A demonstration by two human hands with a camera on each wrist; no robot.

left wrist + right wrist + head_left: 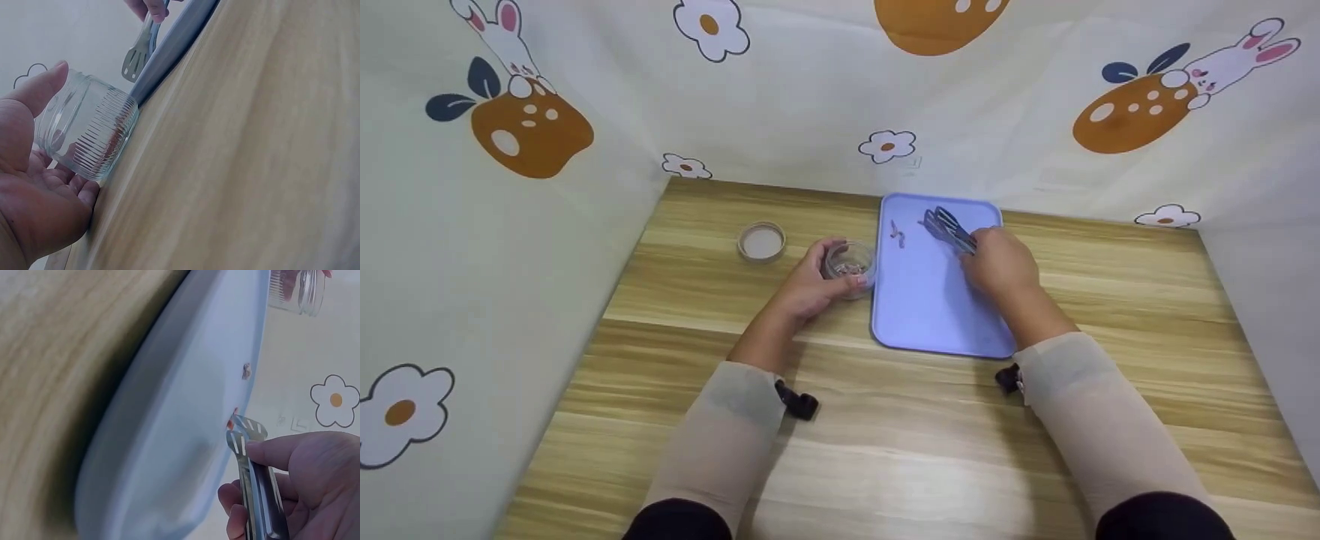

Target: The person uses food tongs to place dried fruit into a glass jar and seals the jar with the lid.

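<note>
My left hand (812, 286) holds a clear glass jar (849, 256) upright on the table, thumb on the near side and fingers round the far side. Small reddish bits lie in the bottom of this ribbed jar (93, 126). Over the far half of a blue tray (926, 319), my right hand (1003, 264) grips metal tongs (947, 227) with slotted tips. In the right wrist view, the tips of the tongs (247, 430) are right at a small reddish piece (230, 423). More small brownish pieces (898, 235) lie on the tray's left side.
A round lid (761, 242) lies on the wooden table (870, 420), left of the jar. The tray's left rim stands right beside the jar. Pale printed cloth (795, 112) walls in the table at the back and both sides.
</note>
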